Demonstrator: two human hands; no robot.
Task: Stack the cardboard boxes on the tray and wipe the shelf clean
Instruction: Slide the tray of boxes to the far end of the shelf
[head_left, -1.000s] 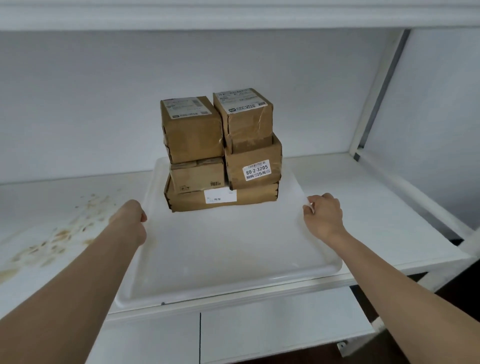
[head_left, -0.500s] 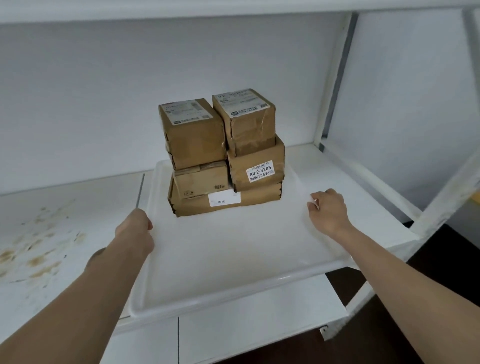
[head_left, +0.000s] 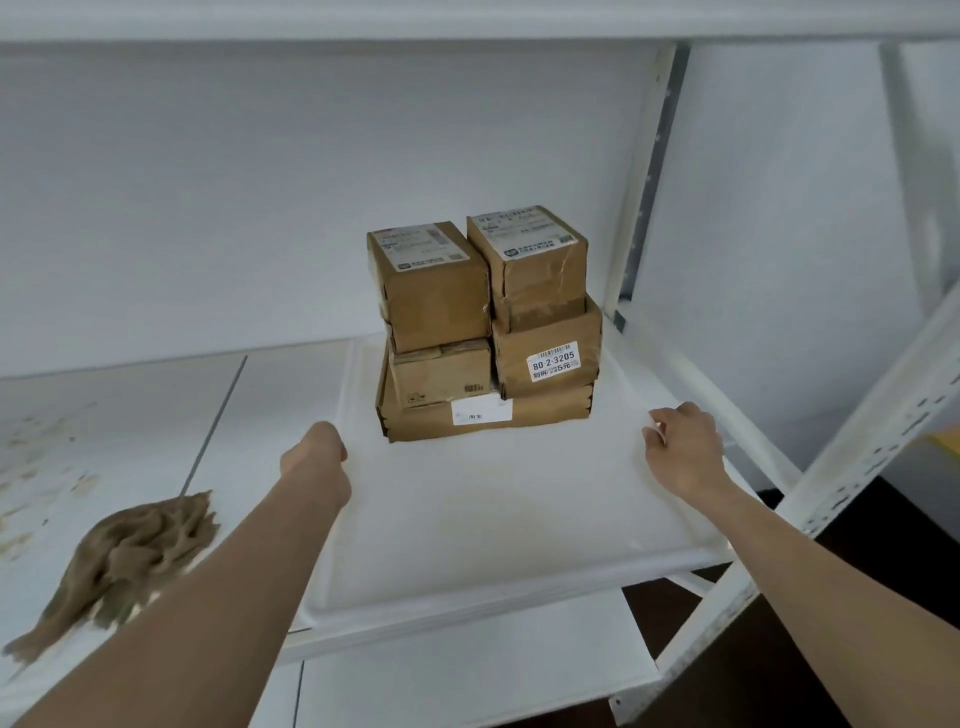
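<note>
Brown stains (head_left: 36, 467) sit far left of frame on the shelf (head_left: 280, 384), not yet wiped. Tan rag (head_left: 130, 551) lies lower left, soft, bunch it anywhere. Left hand (head_left: 317, 462) grips the tray (head_left: 467, 545) at its left rim, fingers curled over the edge. Cardboard boxes (head_left: 483, 332), five of them, are stacked centre frame at the tray's back half; they look light, stiff, loose on each other, so I'd keep the tray level. Right hand (head_left: 685, 457) pinches the right rim. Tray looks smooth plastic, slides easily; rims are the sensible hold. Upright post (head_left: 644, 171) sits close on the right, little room there. Tray front overhangs the shelf edge; open shelf lies to the left.
</note>
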